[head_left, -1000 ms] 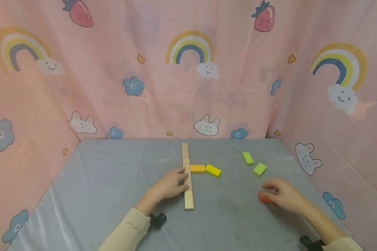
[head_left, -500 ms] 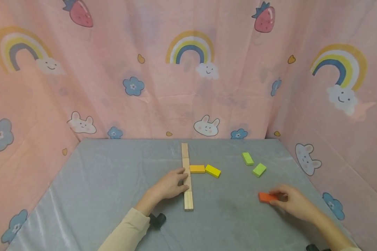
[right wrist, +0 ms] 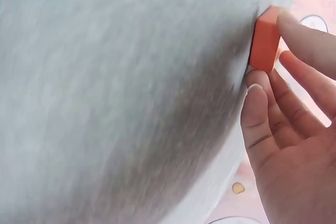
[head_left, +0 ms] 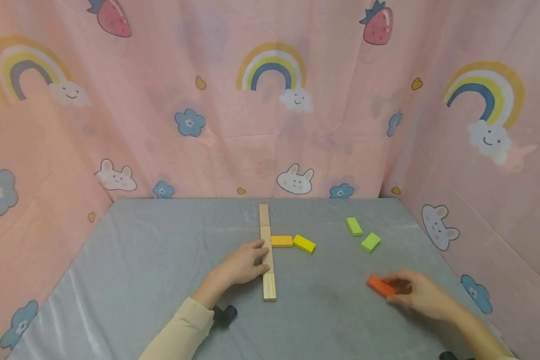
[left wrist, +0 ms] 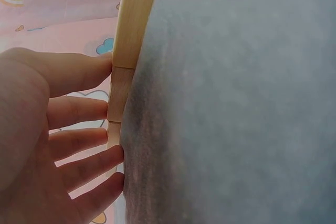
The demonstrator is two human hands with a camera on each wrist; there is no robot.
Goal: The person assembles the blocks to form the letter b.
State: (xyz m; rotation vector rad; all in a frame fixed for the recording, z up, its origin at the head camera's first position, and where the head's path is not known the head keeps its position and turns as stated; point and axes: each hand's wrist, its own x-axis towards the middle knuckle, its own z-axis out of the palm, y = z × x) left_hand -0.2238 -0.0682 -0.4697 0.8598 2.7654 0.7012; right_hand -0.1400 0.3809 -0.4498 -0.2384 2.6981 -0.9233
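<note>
Right hand (head_left: 419, 296) — pinches red-orange block (head_left: 380, 285), one end hidden | left hand (head_left: 239, 265) — spread, wooden row (head_left: 268, 259) partly covered

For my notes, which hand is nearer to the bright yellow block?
Left. The left hand is left of the bright yellow block; the right hand is farther away, to its right.
</note>
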